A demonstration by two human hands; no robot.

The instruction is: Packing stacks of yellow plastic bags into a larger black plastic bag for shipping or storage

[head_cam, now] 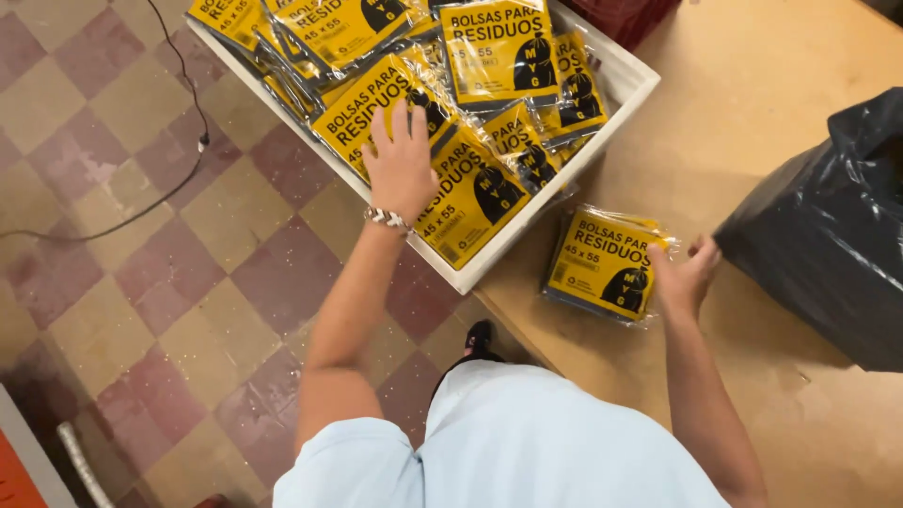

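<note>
The main thing here is the flat yellow plastic-wrapped packets with black print — a whole pile of them sits jumbled in a shallow white rectangular tray (628,87) that hangs a bit over the corner of the light brown wooden desk (743,122). The left hand (403,162) lies palm-down on one packet in the tray (376,103), fingers spread flat across it, not curled round anything yet. There's a beaded bracelet (386,218) on that wrist.

Off to the side, a small stack of the same yellow packets (602,263) lies on the desk just beside the tray's near corner, and the right hand (687,277) is at its right edge — thumb and fingers look lightly closed on the edge of the stack, though I can't tell how firm that pinch is from this angle.

My read: this is the pick-from-the-tray step, with the side stack being steadied or squared up. The next move, I'd guess, needs the left fingers to get under a packet edge, since the wrap looks slippery and the packets overlap each other — lifting one cleanly could drag its neighbours.

Further out: a big crinkled black plastic bag (828,226) sits on the desk well to the right, the floor is checkered maroon and beige tile (141,235), and a thin black cable (179,56) trails across it.
</note>
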